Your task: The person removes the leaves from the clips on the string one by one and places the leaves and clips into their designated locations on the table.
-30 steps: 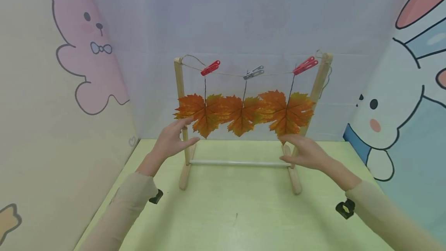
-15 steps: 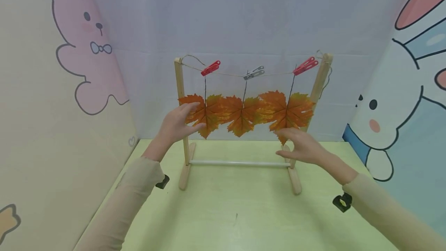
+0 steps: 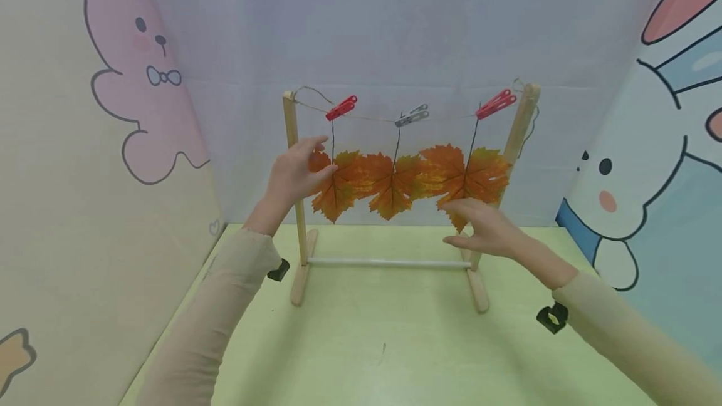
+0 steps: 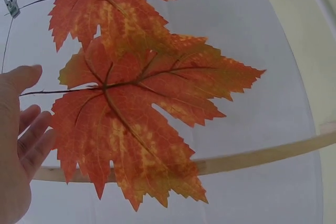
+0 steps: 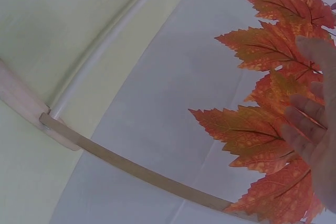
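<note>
Three orange maple leaves hang by their stems from a string, each under a clothespin. My left hand point(image 3: 294, 171) is raised at the left leaf point(image 3: 338, 190), thumb and fingers apart around its stem; in the left wrist view that stem point(image 4: 58, 92) runs between them, ungripped. A red clothespin point(image 3: 341, 108) holds this leaf. The middle leaf point(image 3: 390, 187) hangs from a grey clothespin point(image 3: 412, 116). In front of the right leaf's point(image 3: 470, 174) lower part is my right hand point(image 3: 486, 229), fingers spread from the thumb, holding nothing. Another red clothespin point(image 3: 496, 104) is above it.
The string point(image 3: 366, 119) is tied between two wooden posts, the left post point(image 3: 291, 121) and the right post point(image 3: 522, 119). A white rod point(image 3: 389, 262) joins them near the feet on the pale green table point(image 3: 361, 343). Cartoon-printed walls stand on both sides.
My left hand has moved up and to the right, from the left leaf's edge to its stem. The right hand has risen slightly and shifted left. The leaves and clothespins hang as before.
</note>
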The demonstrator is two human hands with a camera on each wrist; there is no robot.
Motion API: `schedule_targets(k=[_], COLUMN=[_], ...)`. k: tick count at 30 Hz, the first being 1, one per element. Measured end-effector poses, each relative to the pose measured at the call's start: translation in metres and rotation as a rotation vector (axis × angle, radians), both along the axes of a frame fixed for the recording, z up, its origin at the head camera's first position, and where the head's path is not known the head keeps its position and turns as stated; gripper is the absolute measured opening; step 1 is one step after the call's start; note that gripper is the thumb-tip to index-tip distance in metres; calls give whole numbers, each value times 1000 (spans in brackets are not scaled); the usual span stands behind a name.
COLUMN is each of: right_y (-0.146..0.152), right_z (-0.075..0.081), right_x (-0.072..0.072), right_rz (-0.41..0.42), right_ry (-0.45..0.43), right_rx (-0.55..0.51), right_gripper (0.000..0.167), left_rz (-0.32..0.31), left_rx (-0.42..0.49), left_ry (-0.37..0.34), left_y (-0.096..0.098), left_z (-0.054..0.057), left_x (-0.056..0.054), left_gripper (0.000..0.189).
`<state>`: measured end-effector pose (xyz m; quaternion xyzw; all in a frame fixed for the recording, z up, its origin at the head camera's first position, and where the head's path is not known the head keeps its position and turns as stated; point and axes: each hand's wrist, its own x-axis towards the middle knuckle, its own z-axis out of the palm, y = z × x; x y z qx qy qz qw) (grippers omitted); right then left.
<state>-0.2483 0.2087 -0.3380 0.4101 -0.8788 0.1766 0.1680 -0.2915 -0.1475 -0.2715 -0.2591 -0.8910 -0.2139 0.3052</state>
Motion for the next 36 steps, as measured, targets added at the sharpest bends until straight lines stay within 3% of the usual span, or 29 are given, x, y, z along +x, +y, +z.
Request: schedule_targets(k=[8, 21, 31, 36], right_y=[-8, -31, -60, -75], right_z=[22, 67, 84, 96], right_x=[-7, -22, -29, -32], right_rz=[-6, 118, 156, 130], right_ry=[58, 196, 204, 184], right_rx=[12, -72, -164, -193], right_gripper=[55, 52, 50, 50], left_rz=[99, 77, 89, 86], left_rx=[103, 123, 109, 124], left_ry=[-35, 6, 23, 30], left_y=[14, 16, 18, 19], left_z=[7, 4, 5, 6], left_x=[-7, -16, -15, -16], left_gripper=[42, 37, 35, 33])
